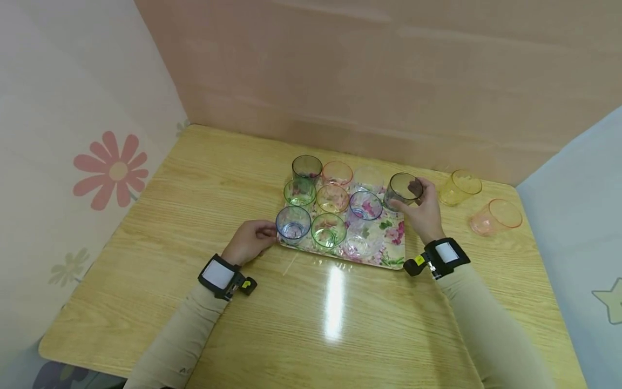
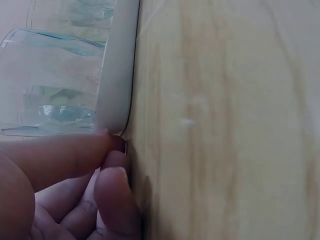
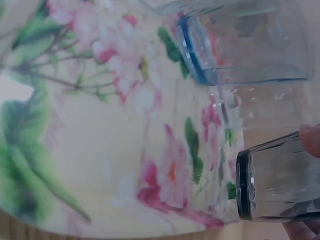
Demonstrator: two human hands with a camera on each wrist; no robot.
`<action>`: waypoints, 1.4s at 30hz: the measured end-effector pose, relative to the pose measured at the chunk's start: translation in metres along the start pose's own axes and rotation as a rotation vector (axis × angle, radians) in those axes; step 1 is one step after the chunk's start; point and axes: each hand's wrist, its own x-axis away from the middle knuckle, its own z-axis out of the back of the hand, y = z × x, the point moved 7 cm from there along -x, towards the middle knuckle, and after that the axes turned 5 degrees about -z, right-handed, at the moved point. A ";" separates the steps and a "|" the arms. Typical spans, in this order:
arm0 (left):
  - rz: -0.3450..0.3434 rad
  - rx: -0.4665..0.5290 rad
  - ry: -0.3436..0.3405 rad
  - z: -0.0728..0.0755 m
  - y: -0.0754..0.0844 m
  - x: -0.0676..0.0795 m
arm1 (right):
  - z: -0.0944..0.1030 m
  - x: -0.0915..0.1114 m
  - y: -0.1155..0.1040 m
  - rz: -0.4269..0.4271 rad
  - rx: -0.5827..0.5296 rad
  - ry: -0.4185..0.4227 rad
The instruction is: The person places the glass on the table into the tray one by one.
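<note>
A floral tray (image 1: 392, 254) carries several coloured clear glasses in rows. My right hand (image 1: 425, 210) grips a dark grey glass (image 3: 280, 182) between thumb and fingers, at the tray's back right corner. In the right wrist view its base hangs tilted near the tray's edge; whether it touches cannot be told. At the tray's front left corner, my left hand (image 1: 249, 240) pinches the rim, thumb and curled fingers meeting there in the left wrist view. Right beside that hand stands a blue glass (image 1: 293, 223). Next to it are a green glass (image 1: 329, 231) and a colourless glass (image 1: 362, 243).
Right of the tray, a yellow glass (image 1: 459, 188) and a pink glass (image 1: 494, 217) lean on the wooden table (image 1: 272, 335). Behind the table rises a brown covered wall (image 1: 364, 81). Patterned side walls stand left and right.
</note>
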 end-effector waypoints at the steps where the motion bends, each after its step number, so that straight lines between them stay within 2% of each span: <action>1: -0.002 -0.001 -0.002 0.000 0.000 0.000 | -0.002 -0.001 0.002 -0.005 0.003 -0.006; 8: -0.019 0.029 -0.025 -0.001 -0.002 0.001 | -0.013 -0.005 0.014 -0.024 0.005 -0.052; 16: -0.043 0.014 -0.026 0.000 0.000 0.000 | -0.016 -0.007 0.015 -0.009 0.013 -0.045; 25: 0.000 0.001 -0.013 0.000 -0.003 0.000 | -0.019 -0.009 0.014 -0.002 0.043 -0.057; 33: -0.010 0.008 -0.008 -0.001 -0.003 0.001 | -0.019 -0.010 0.016 -0.001 0.048 -0.062; 39: 0.002 0.017 -0.017 -0.001 -0.003 0.002 | -0.018 -0.004 0.009 0.012 0.062 -0.088; 42: -0.007 0.021 -0.018 0.000 -0.004 0.002 | -0.010 0.004 -0.003 0.042 0.054 -0.082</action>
